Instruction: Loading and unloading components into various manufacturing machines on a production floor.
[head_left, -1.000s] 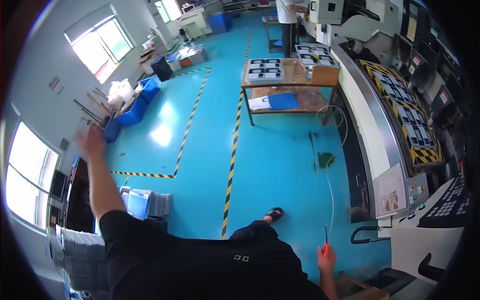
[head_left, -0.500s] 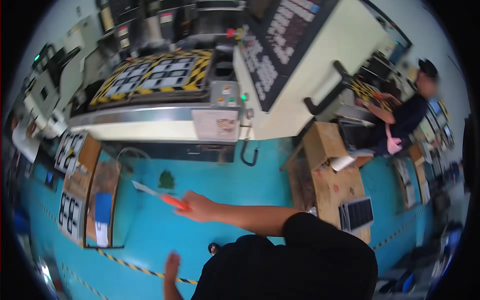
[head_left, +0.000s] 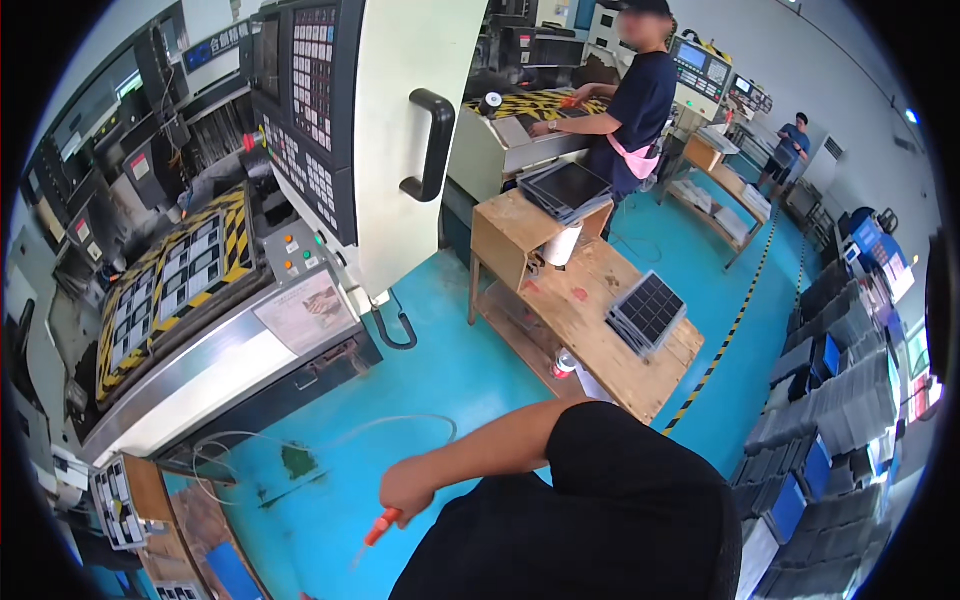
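My right hand (head_left: 407,490) is closed round the handle of an orange-handled tool (head_left: 380,526). Its thin pale end points down and is blurred, so its exact kind is unclear. The hand hangs over the blue floor, in front of my black shirt, and touches nothing else. Of my left hand only a skin-coloured sliver seems to show at the lower edge; its fingers are hidden. To the left stands a machine whose bed (head_left: 175,280) carries several framed dark-and-white plates edged by yellow-black stripes.
A wooden bench (head_left: 560,300) with stacked dark panels (head_left: 648,310) stands ahead right. A co-worker (head_left: 640,110) stands at another machine beyond it. A thin hose (head_left: 385,420) curls on the floor. Stacks of grey sheets (head_left: 825,400) line the right. A low wooden rack (head_left: 190,510) is lower left.
My view has swung to the right. My right hand still grips the orange-handled tool, whose end has turned from pointing left to downward. My left hand has nearly left the picture.
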